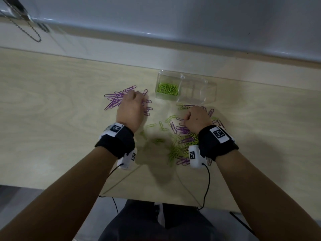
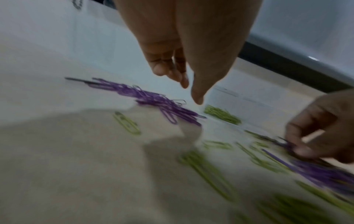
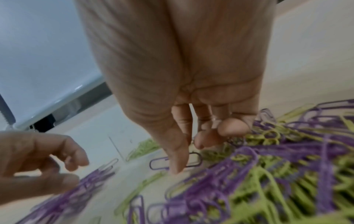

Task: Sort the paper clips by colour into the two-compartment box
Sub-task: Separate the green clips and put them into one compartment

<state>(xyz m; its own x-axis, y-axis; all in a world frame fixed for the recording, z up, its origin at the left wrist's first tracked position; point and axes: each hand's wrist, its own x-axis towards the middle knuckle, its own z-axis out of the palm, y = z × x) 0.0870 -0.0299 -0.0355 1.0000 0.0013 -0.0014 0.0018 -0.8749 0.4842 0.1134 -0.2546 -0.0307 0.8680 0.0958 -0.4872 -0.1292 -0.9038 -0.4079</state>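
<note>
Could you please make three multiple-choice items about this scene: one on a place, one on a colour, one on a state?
1. Where is the clear box?
A. Beyond the hands
B. Nearest the person
C. On the floor

2. What colour are the clips in the box?
A. Purple
B. Green
C. Red

3. What state is the box's right compartment in?
A. Full of purple clips
B. Lidded
C. Empty

Key: 1 A, it stands farther up the table. 2 B, only green shows inside. 3 C, its clear floor is bare.

1 clear box point(image 1: 198, 87), 2 compartments, 2 hands; clips uncountable.
</note>
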